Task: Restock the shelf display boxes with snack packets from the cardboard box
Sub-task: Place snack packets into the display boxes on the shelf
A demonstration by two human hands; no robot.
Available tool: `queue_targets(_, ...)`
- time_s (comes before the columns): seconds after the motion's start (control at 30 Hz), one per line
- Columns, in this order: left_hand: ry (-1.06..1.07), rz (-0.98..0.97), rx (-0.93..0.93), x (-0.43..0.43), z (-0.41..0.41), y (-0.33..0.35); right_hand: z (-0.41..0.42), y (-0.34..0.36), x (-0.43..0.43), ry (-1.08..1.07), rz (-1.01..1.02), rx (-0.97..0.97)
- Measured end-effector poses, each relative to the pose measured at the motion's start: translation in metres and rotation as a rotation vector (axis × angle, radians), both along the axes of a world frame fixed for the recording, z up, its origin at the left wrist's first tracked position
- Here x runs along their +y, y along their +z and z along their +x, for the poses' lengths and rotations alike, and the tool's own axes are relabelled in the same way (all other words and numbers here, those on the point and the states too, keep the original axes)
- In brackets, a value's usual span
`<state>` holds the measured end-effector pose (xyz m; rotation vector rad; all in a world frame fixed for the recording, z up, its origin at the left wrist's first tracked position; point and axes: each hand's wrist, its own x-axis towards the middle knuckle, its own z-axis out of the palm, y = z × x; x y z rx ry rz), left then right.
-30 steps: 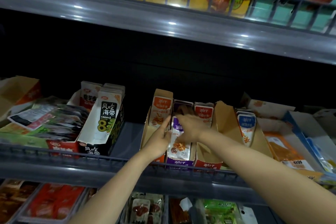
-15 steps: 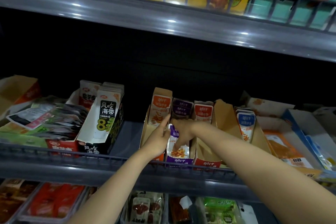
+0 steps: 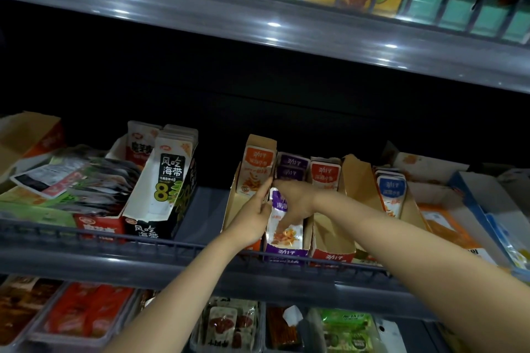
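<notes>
Left grip (image 3: 253, 216) stretched flat beside right grip (image 3: 296, 203), which curls downward

Middle shelf (image 3: 200, 215), dark grey, wire rail (image 3: 195, 244) along the near edge. On the left, red box (image 3: 97, 228) and black seaweed box (image 3: 160, 226) touching. Bare gap, then orange display box (image 3: 233, 209), purple display box (image 3: 282, 253) and red display box (image 3: 332, 255) packed tight, with open cartons (image 3: 473, 195) further right.
</notes>
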<state>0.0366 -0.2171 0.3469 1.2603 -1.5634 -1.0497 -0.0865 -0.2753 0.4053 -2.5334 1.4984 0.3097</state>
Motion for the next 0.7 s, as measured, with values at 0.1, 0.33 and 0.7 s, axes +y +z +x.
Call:
queue_targets(0.1, 0.002, -0.007, -0.001, -0.001, 0.001, -0.002, -0.004, 0.010, 0.001, -0.011, -0.330, -0.122)
queue_targets(0.33, -0.013, -0.007, 0.024, 0.006, -0.001, 0.004, -0.006, 0.003, 0.000, -0.012, -0.351, -0.110)
queue_targets(0.7, -0.014, -0.013, 0.000, 0.007, -0.001, 0.005, 0.007, 0.003, -0.003, -0.072, -0.139, 0.021)
